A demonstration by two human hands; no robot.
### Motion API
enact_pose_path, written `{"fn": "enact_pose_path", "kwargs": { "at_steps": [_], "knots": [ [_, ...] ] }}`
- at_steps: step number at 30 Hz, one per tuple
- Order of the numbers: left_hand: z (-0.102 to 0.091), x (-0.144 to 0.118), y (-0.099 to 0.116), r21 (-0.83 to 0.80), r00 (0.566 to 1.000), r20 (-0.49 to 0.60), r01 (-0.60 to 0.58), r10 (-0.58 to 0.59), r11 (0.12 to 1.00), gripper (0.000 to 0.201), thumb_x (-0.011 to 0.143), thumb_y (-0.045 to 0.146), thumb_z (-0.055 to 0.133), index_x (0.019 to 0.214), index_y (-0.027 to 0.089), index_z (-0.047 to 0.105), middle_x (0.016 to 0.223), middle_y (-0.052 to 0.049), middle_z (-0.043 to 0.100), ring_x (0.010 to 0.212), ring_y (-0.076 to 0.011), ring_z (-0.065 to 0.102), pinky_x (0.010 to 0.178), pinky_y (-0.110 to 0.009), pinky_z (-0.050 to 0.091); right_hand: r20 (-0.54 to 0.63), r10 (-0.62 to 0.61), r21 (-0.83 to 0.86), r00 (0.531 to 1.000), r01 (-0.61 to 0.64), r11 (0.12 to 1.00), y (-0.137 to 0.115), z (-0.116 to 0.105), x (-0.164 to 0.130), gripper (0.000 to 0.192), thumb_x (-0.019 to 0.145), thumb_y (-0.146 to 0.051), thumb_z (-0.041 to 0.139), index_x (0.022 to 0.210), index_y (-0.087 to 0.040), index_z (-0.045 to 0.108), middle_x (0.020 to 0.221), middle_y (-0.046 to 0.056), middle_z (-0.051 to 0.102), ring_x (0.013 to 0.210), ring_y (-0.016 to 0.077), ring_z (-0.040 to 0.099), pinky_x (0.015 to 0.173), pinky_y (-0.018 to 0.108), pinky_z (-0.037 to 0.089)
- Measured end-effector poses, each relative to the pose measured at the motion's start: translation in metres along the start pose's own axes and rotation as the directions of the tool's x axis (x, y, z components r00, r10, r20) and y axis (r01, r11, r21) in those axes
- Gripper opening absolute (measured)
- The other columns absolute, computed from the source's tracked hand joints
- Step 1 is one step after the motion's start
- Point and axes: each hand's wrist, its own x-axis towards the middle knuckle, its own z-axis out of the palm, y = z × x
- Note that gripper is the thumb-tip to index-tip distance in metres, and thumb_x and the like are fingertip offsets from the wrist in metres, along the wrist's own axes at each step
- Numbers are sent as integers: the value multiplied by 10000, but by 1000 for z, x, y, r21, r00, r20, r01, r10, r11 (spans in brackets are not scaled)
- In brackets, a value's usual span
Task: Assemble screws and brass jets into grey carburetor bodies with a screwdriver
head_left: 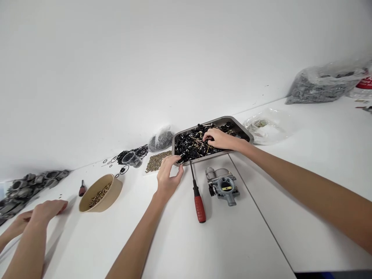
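Note:
My right hand (216,138) reaches into a metal tray (250,136) heaped with small black and brass parts (193,141). Its fingers curl down among them, and what they grip is hidden. At the tray's near left corner is my left hand (169,176), thumb and fingers apart, with a small black part (181,159) right by the fingertips. A screwdriver (199,205) with a red and black handle lies below the tray, its tip toward the rim. To the right of it sits a grey metal carburetor (223,185) on the white table.
Left of the tray are small brass pieces (157,161), a bagged dark heap (161,140), a plastic cup (132,159), black rings (123,169) and a tan bowl (114,190). A co-worker's hands (43,213) are at far left. Plastic bags (322,83) stand at right.

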Motion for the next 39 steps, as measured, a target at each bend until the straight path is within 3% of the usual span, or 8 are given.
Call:
{"fn": "enact_pose_path", "kwargs": {
  "at_steps": [4, 7, 10, 13, 15, 26, 32, 39],
  "knots": [
    [-2, 3, 3, 29, 992, -35, 122, -121, 992, 265, 798, 146, 674, 1056, 206, 672, 980, -88, 607, 913, -182, 607, 815, -345, 537, 17, -24, 3, 1000, 24, 1000, 3, 0, 0, 268, 733, -82, 550, 908, -183, 727, 1000, 79, 673, 978, 250, 595, 873, 331, 463],
    [-1, 5, 7, -147, 942, -7, 330, -334, 933, 216, 808, 199, 677, 1024, 206, 677, 858, -43, 580, 796, -139, 569, 771, -299, 508, 19, -27, -6, 999, 27, 1000, 5, 1, 1, 266, 728, -81, 553, 901, -184, 727, 1010, 80, 668, 990, 254, 591, 879, 334, 458],
    [2, 6, 12, -428, 803, 75, 561, -591, 709, 218, 781, 254, 719, 977, 189, 649, 814, -28, 613, 767, -126, 584, 762, -274, 502, 20, -30, -15, 999, 30, 999, 6, 2, 1, 275, 730, -63, 538, 897, -180, 723, 1013, 80, 666, 993, 252, 592, 877, 334, 454],
    [6, 7, 18, -611, 645, 203, 671, -736, 420, 306, 715, 277, 787, 929, 179, 591, 804, -36, 662, 735, -136, 634, 726, -271, 520, 26, -34, -19, 999, 35, 999, 5, 1, 1, 274, 743, -54, 525, 893, -176, 720, 1001, 79, 670, 974, 240, 596, 849, 322, 458],
    [7, 8, 22, -677, 610, 276, 672, -743, 300, 335, 703, 269, 799, 909, 185, 549, 789, -34, 681, 705, -146, 653, 730, -293, 535, 26, -34, -23, 999, 35, 999, 5, 1, 1, 269, 752, -56, 524, 897, -173, 719, 1001, 81, 669, 962, 236, 597, 836, 318, 458],
    [7, 10, 22, -704, 616, 317, 662, -721, 256, 311, 668, 244, 825, 866, 170, 597, 734, 2, 647, 569, -123, 616, 618, -288, 513, 43, -22, -23, 999, 23, 999, 5, 2, 0, 224, 823, -114, 498, 929, -177, 684, 1030, 84, 648, 1028, 237, 569, 918, 347, 439],
    [7, 8, 20, -682, 654, 298, 656, -695, 324, 278, 688, 253, 811, 842, 172, 595, 652, 22, 612, 503, -120, 595, 538, -269, 487, -41, 34, -59, 999, -36, 998, -3, -1, -4, 324, 862, -362, 588, 1128, -180, 617, 1166, 131, 563, 1133, 328, 482, 1018, 543, 339],
    [7, 7, 18, -659, 634, 237, 661, -736, 357, 319, 674, 273, 814, 843, 169, 566, 690, 39, 566, 453, -111, 580, 467, -255, 465, 26, -168, -86, 985, 170, 982, 2, 0, -3, 391, 864, -277, 597, 1254, -263, 623, 1367, 86, 483, 1268, 301, 433, 1101, 502, 298]
  ]
}}
